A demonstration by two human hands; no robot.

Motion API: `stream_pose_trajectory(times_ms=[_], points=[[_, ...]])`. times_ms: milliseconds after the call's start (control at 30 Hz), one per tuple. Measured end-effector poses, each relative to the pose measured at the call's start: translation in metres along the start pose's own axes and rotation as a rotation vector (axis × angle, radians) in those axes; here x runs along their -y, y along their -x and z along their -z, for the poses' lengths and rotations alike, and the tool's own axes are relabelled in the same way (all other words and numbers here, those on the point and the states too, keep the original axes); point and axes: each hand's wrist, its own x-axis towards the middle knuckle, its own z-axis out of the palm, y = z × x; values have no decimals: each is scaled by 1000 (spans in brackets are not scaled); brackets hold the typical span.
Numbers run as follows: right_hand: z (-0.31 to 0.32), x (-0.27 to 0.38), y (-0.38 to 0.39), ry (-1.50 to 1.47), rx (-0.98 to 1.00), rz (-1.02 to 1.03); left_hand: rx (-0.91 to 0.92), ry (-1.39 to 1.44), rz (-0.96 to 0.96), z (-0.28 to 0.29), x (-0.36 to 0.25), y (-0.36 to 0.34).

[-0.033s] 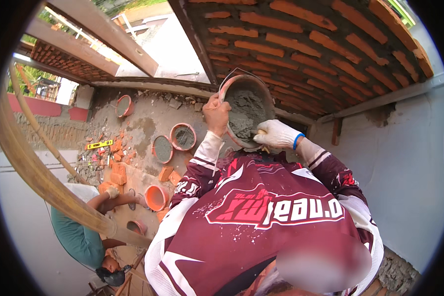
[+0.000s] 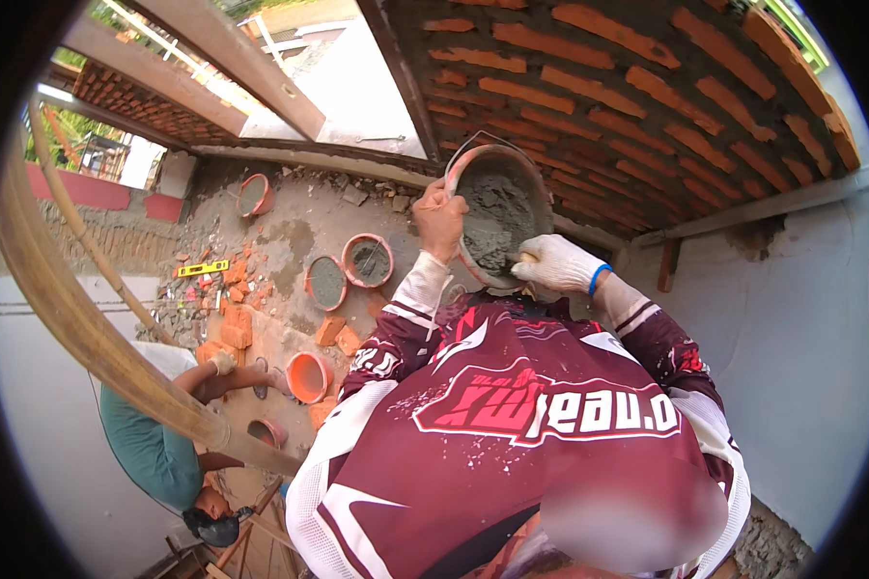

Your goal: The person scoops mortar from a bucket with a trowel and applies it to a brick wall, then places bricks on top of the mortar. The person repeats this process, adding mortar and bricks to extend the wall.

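A bucket (image 2: 534, 181) of wet grey mortar (image 2: 497, 214) is tilted in front of me, its wire handle raised at the far side. My bare left hand (image 2: 440, 224) is closed on the bucket's left rim. In a white knitted glove with a blue cuff, my right hand (image 2: 562, 264) is closed at the near right rim. Its fingers hold a tool by a short pale handle (image 2: 524, 258); the tool's other end is hidden at the mortar, so its kind cannot be made out.
An exposed brick wall (image 2: 589, 92) rises beyond the bucket. To the left stand two mortar buckets (image 2: 368, 261), an orange bucket (image 2: 308, 377), loose bricks (image 2: 237, 326) and a yellow spirit level (image 2: 203, 268). A co-worker in green (image 2: 150, 439) bends behind a curved bamboo pole (image 2: 97, 318).
The whole view has shifted slightly, so the surroundings appear a little farther right. Both hands keep the same hold at the bucket.
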Motion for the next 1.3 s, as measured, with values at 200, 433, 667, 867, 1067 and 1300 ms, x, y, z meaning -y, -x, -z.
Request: stream_pose_trajectory(times_ms=[200,433,667,867,1067,1300], points=[[40,16,15,-121,59,-65,-70,116,134,-11,-12,3],[83,14,33,28,39,-115,-199,305,129,-26,-13,16],[152,36,63,166,-159,9,-236,179,131,-10,21,10],[251,86,106,122,-259,-85,-380,-19,30,20,39,20],[352,144,144,230,-493,14,-546,-189,88,70,51,34],[448,183,95,374,-821,62,-754,-159,125,127,67,54]])
